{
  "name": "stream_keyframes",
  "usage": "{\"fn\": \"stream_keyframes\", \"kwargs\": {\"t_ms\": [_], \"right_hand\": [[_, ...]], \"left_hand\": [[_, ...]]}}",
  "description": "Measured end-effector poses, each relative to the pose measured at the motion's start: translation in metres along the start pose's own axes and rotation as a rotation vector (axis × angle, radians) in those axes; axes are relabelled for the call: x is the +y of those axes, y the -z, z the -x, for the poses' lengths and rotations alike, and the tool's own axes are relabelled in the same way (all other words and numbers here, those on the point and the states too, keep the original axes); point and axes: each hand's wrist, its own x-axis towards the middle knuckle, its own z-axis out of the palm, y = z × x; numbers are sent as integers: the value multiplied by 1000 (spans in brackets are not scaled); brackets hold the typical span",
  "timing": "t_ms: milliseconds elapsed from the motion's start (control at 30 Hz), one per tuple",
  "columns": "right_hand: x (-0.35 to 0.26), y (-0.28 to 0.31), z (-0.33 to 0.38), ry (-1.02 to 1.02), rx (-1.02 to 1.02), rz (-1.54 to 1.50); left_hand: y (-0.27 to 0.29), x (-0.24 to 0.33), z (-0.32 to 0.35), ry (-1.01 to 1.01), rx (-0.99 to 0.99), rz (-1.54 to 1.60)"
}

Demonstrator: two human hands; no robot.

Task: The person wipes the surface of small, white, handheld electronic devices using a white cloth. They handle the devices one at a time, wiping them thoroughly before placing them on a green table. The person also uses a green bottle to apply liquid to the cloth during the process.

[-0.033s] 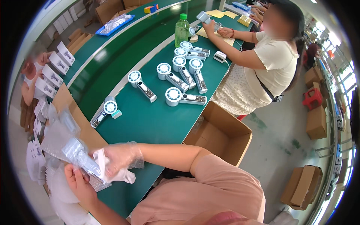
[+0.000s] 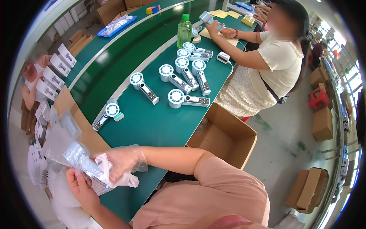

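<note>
This is a factory packing line. A long green counter (image 2: 152,126) runs from 7 o'clock up to 1 o'clock, split by a pale rail. Identical handheld fans (image 2: 187,100) lie in a batch at its middle. White product boxes (image 2: 51,78) stand in a row at 9 o'clock. Open cartons (image 2: 225,133) sit on the floor at 4 o'clock, and another worker (image 2: 274,61) sits at 1 o'clock.

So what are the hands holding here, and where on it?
Both grip one clear plastic bag with an item inside: left hand under its lower end, gloved right hand pinching the same end from above.
</note>
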Motion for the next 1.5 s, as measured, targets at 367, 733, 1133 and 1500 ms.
{"fn": "stream_keyframes", "kwargs": {"t_ms": [367, 733, 1133, 1500], "right_hand": [[16, 12, 6, -166, 220, -130], [-12, -2, 8, -33, 135, 1058], [-60, -40, -6, 176, -53, 1278], [-82, -59, -18, 292, -38, 1276]], "left_hand": [[-18, -6, 5, 17, 40, -43], [-10, 7, 25, 425, -17, 665], [32, 20, 32, 295, -91, 411], [37, 49, 18, 261, -131, 323]]}}
